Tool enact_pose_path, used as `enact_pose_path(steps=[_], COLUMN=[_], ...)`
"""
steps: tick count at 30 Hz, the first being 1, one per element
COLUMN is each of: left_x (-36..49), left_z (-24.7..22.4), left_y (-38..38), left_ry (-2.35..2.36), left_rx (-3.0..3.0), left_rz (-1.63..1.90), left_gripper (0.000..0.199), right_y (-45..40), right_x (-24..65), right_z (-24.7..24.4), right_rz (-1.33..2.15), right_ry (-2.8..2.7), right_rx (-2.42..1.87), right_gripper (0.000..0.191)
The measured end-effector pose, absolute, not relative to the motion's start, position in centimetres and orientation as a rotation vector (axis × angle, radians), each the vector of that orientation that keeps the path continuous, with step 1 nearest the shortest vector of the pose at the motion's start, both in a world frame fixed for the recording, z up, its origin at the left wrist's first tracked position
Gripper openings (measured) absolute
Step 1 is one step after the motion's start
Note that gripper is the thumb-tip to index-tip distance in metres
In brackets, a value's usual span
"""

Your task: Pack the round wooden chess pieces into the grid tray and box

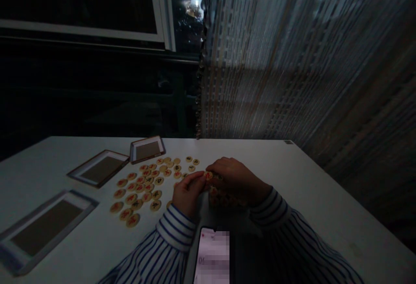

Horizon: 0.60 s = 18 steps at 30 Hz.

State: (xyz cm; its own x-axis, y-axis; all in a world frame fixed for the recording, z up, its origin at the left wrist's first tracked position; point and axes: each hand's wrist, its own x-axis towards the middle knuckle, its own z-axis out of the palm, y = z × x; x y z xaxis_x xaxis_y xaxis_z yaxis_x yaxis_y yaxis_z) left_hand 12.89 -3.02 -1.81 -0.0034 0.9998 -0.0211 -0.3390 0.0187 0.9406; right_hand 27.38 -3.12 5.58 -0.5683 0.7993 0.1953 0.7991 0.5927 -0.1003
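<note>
My left hand (190, 194) is closed, thumb and fingertips pinching a round wooden Chinese chess piece (208, 175) with a red character. My right hand (233, 175) curls over the top of a block of stacked Chinese chess pieces (224, 200), its fingers bent round the upper ones and partly hidden. The two hands nearly meet at the block's upper left corner. Left of them, many loose chess pieces (139, 187) with red or black characters lie spread on the white table (312, 214), some overlapping, a few face down.
Three shallow framed trays or lids stand at the left: a near one (45, 227), a middle one (100, 167) and a far one (147, 150). A lit phone (211, 253) lies in front of me. Behind the table hang string curtains (260, 59) beside a dark window (186, 11).
</note>
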Motion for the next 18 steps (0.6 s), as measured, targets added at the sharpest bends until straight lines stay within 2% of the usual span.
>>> enact_pose_path(steps=[9, 18], left_x=[13.0, 12.9], left_z=[-1.3, -1.7], left_y=[-3.3, -3.1], left_ry=[0.979, 1.124], left_rx=[0.929, 1.134], left_rz=[1.33, 1.33], left_gripper=[0.031, 0.021], right_y=[-3.4, -3.1], right_x=[27.4, 29.6], right_z=[6.0, 6.6], right_rz=[-0.069, -0.041], right_ry=[-2.641, -2.591], right_rx=[-1.291, -1.444], right_gripper=[0.026, 0.028])
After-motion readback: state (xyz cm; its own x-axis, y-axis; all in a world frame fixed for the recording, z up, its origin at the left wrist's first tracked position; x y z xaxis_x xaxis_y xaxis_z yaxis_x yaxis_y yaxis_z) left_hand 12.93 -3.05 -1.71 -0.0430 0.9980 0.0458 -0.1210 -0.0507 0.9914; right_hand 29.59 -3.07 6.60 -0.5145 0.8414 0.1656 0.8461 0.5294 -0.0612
